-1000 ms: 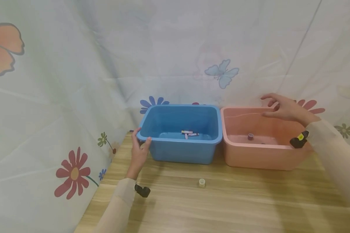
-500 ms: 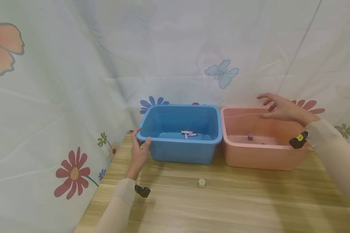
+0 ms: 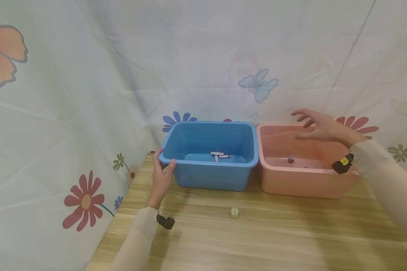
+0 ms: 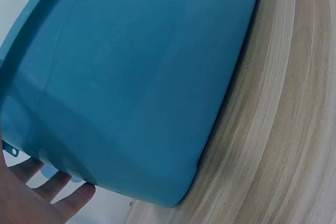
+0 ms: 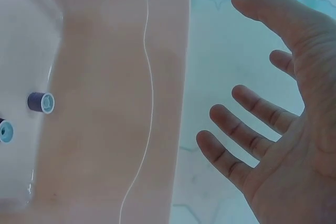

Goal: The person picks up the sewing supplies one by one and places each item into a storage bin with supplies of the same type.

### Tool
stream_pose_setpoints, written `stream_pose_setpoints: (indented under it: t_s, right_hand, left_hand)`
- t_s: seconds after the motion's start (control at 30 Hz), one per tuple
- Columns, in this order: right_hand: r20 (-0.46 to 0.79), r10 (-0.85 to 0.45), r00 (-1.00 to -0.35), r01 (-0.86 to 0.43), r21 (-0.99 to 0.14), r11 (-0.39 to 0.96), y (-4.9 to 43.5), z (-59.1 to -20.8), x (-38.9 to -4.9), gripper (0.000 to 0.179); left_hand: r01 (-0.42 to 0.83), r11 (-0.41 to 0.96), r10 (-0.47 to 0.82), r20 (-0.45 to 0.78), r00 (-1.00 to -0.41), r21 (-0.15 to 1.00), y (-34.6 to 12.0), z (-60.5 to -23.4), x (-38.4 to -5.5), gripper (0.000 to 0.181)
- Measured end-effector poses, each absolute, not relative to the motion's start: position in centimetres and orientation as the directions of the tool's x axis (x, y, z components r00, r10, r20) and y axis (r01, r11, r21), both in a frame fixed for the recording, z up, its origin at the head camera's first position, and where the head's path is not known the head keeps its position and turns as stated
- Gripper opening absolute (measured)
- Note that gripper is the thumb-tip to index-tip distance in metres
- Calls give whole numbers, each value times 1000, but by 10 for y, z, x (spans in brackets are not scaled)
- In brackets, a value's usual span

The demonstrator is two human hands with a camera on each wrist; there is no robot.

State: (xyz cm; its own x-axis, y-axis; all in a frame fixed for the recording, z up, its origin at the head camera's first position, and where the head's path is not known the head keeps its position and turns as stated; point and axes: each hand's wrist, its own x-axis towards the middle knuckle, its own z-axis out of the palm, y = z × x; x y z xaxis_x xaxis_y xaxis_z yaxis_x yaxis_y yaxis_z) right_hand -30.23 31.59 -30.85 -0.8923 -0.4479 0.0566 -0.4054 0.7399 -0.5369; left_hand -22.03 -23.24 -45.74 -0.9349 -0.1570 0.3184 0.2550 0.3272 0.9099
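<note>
My left hand [image 3: 161, 182] holds the front left corner of the blue plastic bin [image 3: 211, 177], thumb at the front rim and fingers along the left side. In the left wrist view its fingers [image 4: 73, 202] lie beside the bin's outer wall. My right hand [image 3: 320, 128] hovers over the back of the pink bin [image 3: 305, 184], holding nothing, fingers spread and slightly bent. A small dark purple spool-like cylinder [image 3: 291, 159] lies inside the pink bin; a second cylinder [image 5: 5, 130] shows partly in the right wrist view.
Several thin, pale labelled sticks [image 3: 218, 155] lie in the blue bin. A small cream spool-like cylinder [image 3: 234, 213] stands on the wooden table [image 3: 274, 241] before the bins. A patterned curtain [image 3: 203, 56] hangs behind. A thin white line [image 5: 151, 93] runs along the pink bin's inner wall.
My right hand has drifted left above the pink bin, its fingers spreading a little. My left hand stays at the blue bin's corner.
</note>
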Motion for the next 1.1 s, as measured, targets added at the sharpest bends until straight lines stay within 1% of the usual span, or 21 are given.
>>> stream_pose_setpoints:
  t_s: [0.13, 0.3, 0.6, 1.1]
  right_hand:
    - [85, -469, -879, -437, -536, 722, 312, -309, -302, 81]
    - [87, -481, -872, -446, -545, 710, 308, -308, -300, 80]
    - [117, -503, -856, -477, -552, 684, 299, -307, -292, 77]
    - [115, -501, -858, -469, -575, 671, 278, -311, -281, 82]
  left_hand:
    - [241, 329, -155, 304, -940, 913, -232, -458, -220, 68]
    - [238, 318, -147, 295, -944, 918, -233, -458, -220, 68]
    - [248, 324, -158, 311, -937, 913, -231, -455, -218, 68]
    - [246, 330, -161, 311, -937, 911, -233, -455, -217, 69]
